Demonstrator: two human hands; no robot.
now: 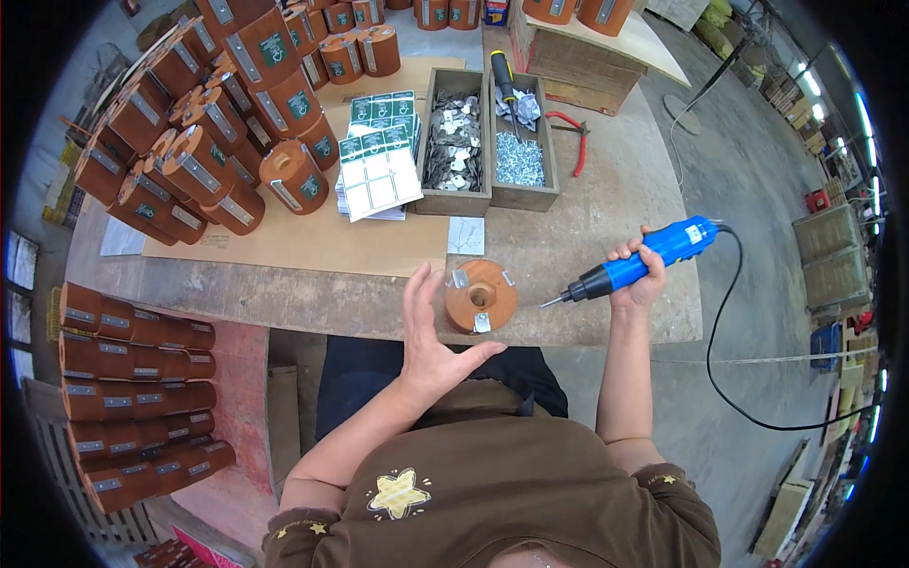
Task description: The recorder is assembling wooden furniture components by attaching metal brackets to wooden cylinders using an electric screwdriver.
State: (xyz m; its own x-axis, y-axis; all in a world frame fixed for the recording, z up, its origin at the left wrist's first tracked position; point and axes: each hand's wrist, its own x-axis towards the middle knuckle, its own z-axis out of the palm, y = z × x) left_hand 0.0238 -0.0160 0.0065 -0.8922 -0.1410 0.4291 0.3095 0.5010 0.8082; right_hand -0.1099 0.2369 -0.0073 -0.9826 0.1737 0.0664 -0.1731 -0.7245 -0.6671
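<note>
Head view: stacked reddish-brown wooden cylinders (pixel 199 156) crowd the desk (pixel 615 227) at far left. Right of them, green-and-white label sheets (pixel 382 175), then a wooden box of flat metal tabs (pixel 450 203) and a wooden box of screws (pixel 524 197), a yellow-and-black screwdriver (pixel 504 80) lying in the latter; red-handled pliers (pixel 579 151) beside. Single wooden cylinder (pixel 502 303) with metal tabs: near desk edge, between both hands. Left hand (pixel 434 346): wide open, thumb spread, empty, just beside it. Right hand (pixel 639 275): closed around blue electric screwdriver (pixel 668 246), bit pointing toward cylinder, apart.
</note>
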